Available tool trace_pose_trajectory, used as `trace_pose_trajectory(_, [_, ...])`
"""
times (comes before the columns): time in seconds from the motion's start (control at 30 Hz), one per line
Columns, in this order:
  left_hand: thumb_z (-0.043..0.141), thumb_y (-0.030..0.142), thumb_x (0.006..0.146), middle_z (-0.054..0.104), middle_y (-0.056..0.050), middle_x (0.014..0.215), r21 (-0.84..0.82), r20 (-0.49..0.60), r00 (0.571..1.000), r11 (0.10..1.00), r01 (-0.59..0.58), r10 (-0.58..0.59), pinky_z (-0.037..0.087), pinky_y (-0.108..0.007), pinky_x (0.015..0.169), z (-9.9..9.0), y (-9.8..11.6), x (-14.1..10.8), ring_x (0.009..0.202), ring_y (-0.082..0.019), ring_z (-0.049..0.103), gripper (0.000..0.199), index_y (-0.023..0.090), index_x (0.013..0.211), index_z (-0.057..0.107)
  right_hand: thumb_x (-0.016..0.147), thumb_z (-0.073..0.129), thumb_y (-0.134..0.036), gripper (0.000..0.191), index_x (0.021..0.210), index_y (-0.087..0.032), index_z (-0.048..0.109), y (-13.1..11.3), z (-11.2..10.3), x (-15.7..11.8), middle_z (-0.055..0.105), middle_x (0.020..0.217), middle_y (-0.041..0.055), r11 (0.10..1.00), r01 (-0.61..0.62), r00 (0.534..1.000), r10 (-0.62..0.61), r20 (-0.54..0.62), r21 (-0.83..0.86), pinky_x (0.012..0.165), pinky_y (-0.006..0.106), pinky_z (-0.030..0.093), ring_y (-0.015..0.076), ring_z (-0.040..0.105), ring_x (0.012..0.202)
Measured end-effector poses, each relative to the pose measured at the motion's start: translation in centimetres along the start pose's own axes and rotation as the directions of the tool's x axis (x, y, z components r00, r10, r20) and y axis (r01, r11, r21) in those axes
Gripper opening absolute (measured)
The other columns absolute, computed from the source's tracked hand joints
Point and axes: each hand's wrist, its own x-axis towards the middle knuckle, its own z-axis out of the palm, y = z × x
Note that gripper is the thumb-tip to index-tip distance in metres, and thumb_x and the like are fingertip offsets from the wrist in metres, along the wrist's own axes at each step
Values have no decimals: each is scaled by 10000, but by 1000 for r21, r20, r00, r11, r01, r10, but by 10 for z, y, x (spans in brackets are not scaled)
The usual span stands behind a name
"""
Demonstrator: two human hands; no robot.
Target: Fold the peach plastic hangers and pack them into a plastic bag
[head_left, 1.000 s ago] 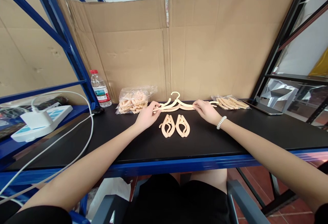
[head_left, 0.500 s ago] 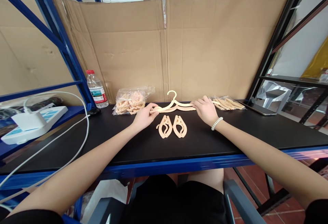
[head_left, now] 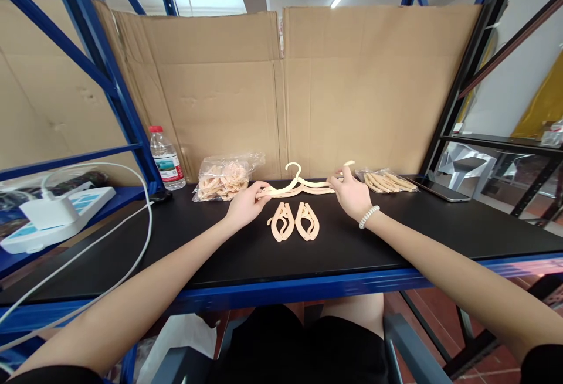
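Observation:
My left hand (head_left: 247, 204) pinches the left arm of a cream plastic clothes hanger (head_left: 294, 186), whose hook points up toward the cardboard. At the other end my right hand (head_left: 353, 197) is closed on the hanger's right arm; a pale tip sticks up above its fingers. A second hanger bar seems to lie along the lower edge, though I cannot tell if it is separate. Just in front, on the black tabletop, lie two folded peach hanger pieces (head_left: 282, 221) side by side, the right one (head_left: 307, 221) close to the left.
Behind the left hand sits a clear bag of peach parts (head_left: 226, 179); right of the other hand lies a bag of cream pieces (head_left: 387, 181). A phone (head_left: 440, 189) is at the right, a water bottle (head_left: 166, 161) at the left, near a power strip (head_left: 65, 220) with white cables.
My right hand has turned upward at the hanger's right end, and a pale tip now shows above its fingers. The left hand keeps its pinch. The view has tilted up slightly.

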Motion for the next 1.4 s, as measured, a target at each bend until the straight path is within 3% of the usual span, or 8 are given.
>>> trace_pose_trajectory(0.13, [533, 301, 855, 659, -8, 811, 5, 1, 1000, 1000, 4, -4, 491, -287, 641, -1, 1, -1, 614, -171, 646, 251, 234, 1093, 575, 938, 431, -137, 233, 971, -174, 659, 1, 5, 1, 509, 1210, 169, 991, 82, 996, -78, -33, 110, 615, 294, 453, 249, 583, 937])
trace_pose_trajectory(0.23, [540, 287, 850, 658, -13, 836, -9, 2, 1000, 1000, 4, -4, 491, -282, 629, -2, 1, -1, 615, -169, 645, 244, 238, 1088, 568, 923, 423, -144, 237, 976, -166, 653, 4, 12, 1, 505, 1223, 171, 960, 104, 994, -89, -71, 259, 563, 305, 475, 247, 601, 889])
trace_pose_trajectory(0.43, [546, 267, 845, 645, -1, 803, -30, -6, 1000, 999, -14, 13, 486, -277, 617, -1, 0, -1, 602, -165, 634, 226, 246, 1069, 570, 818, 508, -102, 206, 954, -194, 632, 10, 23, 3, 584, 1156, 114, 795, 88, 989, 2, -147, 600, 762, 392, 532, 225, 629, 846])
trace_pose_trajectory(0.77, [601, 268, 779, 608, 26, 736, -228, -3, 1000, 973, 18, -19, 489, -269, 575, 1, -4, 2, 522, -128, 604, 260, 221, 1035, 587, 680, 699, -141, 266, 942, -169, 664, 13, 25, 6, 696, 891, 61, 398, -212, 973, 174, 153, 893, 804, 391, 523, 208, 637, 826])
trace_pose_trajectory(0.93, [729, 277, 656, 646, -3, 778, -606, 48, 986, 780, 158, -163, 518, -277, 583, -3, 4, 4, 549, -108, 585, 355, 171, 981, 630, 641, 804, -328, 379, 969, -182, 681, 18, 19, 8, 691, 910, 48, -70, -288, 939, 175, 296, 955, 797, 344, 497, 177, 618, 838])
trace_pose_trajectory(1.03, [776, 259, 618, 646, -1, 774, -772, 106, 970, 597, 218, -217, 532, -267, 633, -8, 11, 3, 604, -96, 585, 404, 162, 992, 656, 617, 835, -364, 395, 945, -199, 689, 19, 14, 9, 668, 862, 16, -254, -290, 924, 177, 339, 923, 724, 290, 490, 128, 581, 742])
trace_pose_trajectory(1.2, [771, 202, 630, 634, -3, 744, -888, 146, 954, 390, 243, -261, 541, -255, 659, -12, 18, 4, 648, -97, 596, 298, 159, 912, 684, 611, 859, -329, 395, 919, -221, 636, 18, 12, 8, 639, 776, -17, -362, -306, 898, 198, 394, 881, 688, 287, 510, 120, 579, 673])
trace_pose_trajectory(1.4, [770, 178, 656, 655, -11, 729, -893, 258, 930, 302, 333, -263, 534, -235, 687, -8, 23, 1, 676, -93, 619, 163, 141, 782, 674, 556, 899, -332, 423, 781, -217, 561, 11, 9, 6, 668, 718, -14, -398, -290, 881, 245, 405, 871, 646, 268, 520, 117, 590, 623])
